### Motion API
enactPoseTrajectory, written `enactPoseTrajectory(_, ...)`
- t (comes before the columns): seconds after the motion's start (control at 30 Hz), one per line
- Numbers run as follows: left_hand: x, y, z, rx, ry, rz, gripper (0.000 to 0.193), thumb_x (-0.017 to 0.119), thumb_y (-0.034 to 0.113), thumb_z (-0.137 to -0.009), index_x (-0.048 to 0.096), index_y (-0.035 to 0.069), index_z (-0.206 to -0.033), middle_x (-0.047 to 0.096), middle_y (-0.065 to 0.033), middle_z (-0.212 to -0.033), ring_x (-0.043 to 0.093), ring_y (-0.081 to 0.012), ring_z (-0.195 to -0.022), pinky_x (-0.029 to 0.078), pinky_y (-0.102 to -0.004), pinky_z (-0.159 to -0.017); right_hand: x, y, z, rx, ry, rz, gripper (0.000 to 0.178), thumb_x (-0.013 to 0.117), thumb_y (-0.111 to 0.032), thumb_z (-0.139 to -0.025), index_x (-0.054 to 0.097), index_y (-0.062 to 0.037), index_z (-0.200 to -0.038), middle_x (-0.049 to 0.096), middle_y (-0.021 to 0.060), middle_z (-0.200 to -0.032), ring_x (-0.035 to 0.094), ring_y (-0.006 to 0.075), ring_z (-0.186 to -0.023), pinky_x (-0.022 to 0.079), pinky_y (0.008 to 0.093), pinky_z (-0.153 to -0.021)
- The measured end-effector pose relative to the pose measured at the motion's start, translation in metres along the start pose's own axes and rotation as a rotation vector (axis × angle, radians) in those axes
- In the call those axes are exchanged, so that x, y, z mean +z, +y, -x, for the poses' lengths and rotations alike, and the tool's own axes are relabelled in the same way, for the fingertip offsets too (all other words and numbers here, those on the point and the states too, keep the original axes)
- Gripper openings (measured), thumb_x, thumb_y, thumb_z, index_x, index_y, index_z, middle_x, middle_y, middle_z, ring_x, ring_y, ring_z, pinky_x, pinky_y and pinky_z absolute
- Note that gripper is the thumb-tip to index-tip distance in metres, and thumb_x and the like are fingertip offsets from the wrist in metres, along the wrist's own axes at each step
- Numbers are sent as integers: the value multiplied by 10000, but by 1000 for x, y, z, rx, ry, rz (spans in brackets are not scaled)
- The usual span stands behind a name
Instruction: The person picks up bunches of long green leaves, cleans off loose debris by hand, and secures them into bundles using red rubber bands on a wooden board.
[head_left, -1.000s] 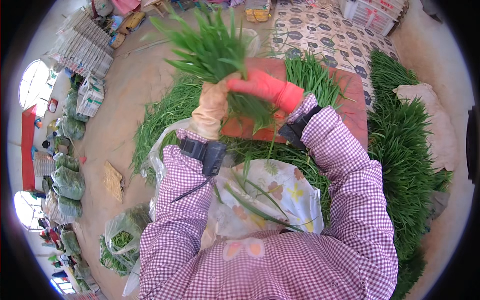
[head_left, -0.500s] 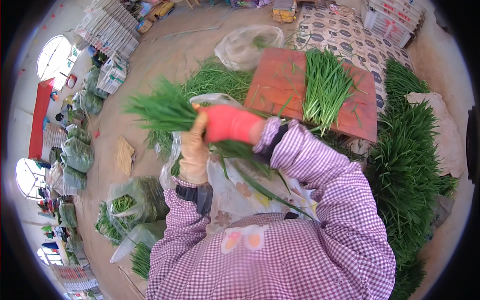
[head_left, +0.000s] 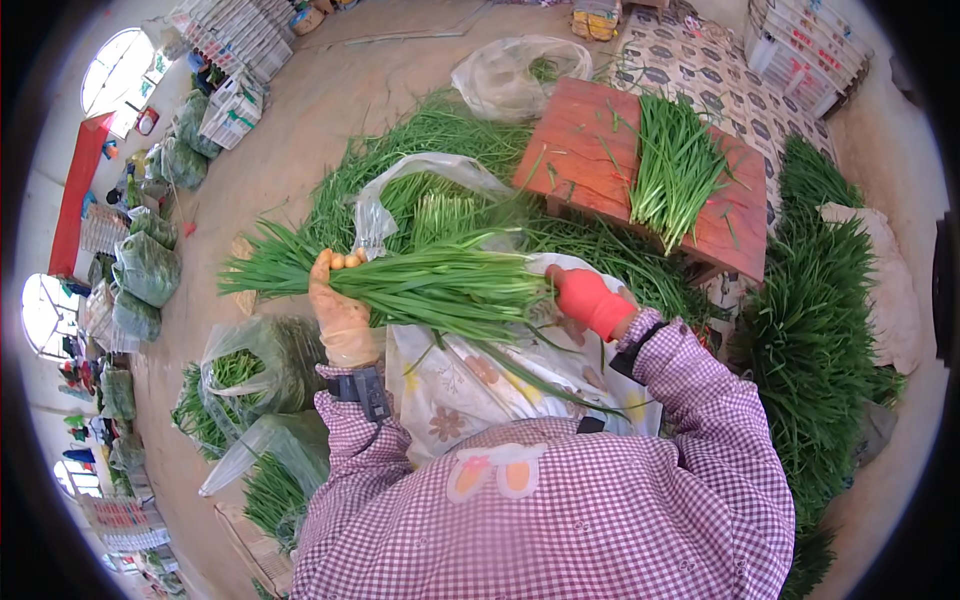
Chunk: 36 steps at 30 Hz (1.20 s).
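Observation:
A long bundle of garlic chives [head_left: 450, 285] lies crosswise in front of me, leaf tips to the left and stem ends to the right. My left hand [head_left: 340, 305], in a cream glove, is closed round it toward the leafy end. At the stem ends, my right hand [head_left: 590, 300] in a red glove is closed, its fingers against the stems; the fingertips are partly hidden. A few loose leaves hang from the bundle over the flowered cloth [head_left: 450, 385] on my lap. Beyond is an opened clear plastic bag [head_left: 430, 170] with more chives in it.
A reddish low table [head_left: 580, 140] at the far right bears a flat pile of chives [head_left: 680, 170]. Loose chives [head_left: 350, 190] cover the floor ahead. A tall heap [head_left: 810, 350] stands on the right. Filled plastic bags [head_left: 270, 370] sit to my left, with stacked white crates [head_left: 240, 35] farther off.
My hands were together at the leafy end, the right crossed over the left. Now the right has moved right to the stem ends, and the bundle lies stretched across between them.

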<state>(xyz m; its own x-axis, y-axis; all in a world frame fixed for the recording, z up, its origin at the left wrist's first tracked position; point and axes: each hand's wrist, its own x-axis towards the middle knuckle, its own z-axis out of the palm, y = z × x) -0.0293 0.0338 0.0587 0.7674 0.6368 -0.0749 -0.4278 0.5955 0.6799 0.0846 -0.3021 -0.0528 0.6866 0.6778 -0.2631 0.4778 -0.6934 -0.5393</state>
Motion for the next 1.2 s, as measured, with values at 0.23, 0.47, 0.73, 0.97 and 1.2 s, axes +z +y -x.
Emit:
enactPoseTrajectory(0.23, -41, 33, -22, -58, -247, 226, 202, 607, 145, -907, 466, 98, -772, 398, 26, -679, 415, -139, -660, 451, -367, -905, -8, 89, 21, 240, -34, -112, 521, 574, -367, -890, 561, -1, -1261, 629, 250, -1159, 612, 383, -1074, 485, 417, -930)
enactPoseTrajectory(0.47, 10, 21, -12, -86, -402, 139, 288, 528, 146, -963, 408, 110, -704, 374, 19, -663, 402, -129, -670, 419, -353, -912, -14, -38, -51, -189, 123, -607, 560, 578, -480, -905, 607, -6, -1201, 654, 175, -1147, 612, 308, -1074, 458, 381, -952)
enactPoseTrajectory(0.73, 24, 18, 0, -114, -340, 325, 269, 525, 103, -952, 402, 109, -712, 344, 25, -664, 371, -123, -638, 431, -329, -900, -9, 30, -36, -132, 63, -930, 355, 593, -277, -924, 614, -67, -1209, 667, 63, -1092, 616, 245, -1020, 463, 381, -922)
enactPoseTrajectory(0.97, -2, 6, -25, -67, -98, 216, 234, 564, 141, -936, 456, 94, -734, 482, -10, -688, 530, -148, -705, 438, -376, -1006, -56, -57, -24, -220, -182, -1676, 459, 594, -223, -929, 496, -58, -1346, 629, 30, -1075, 601, 111, -838, 508, 265, -758)
enactPoseTrajectory(1.2, -62, -10, -36, -49, 93, 232, 130, 585, 121, -906, 564, 52, -798, 587, -57, -732, 603, -217, -760, 454, -513, -1020, -61, 31, -17, -338, -47, -2284, 218, 476, -176, -988, 565, -48, -1140, 316, -60, -588, 251, 65, -406, 212, 234, -323)
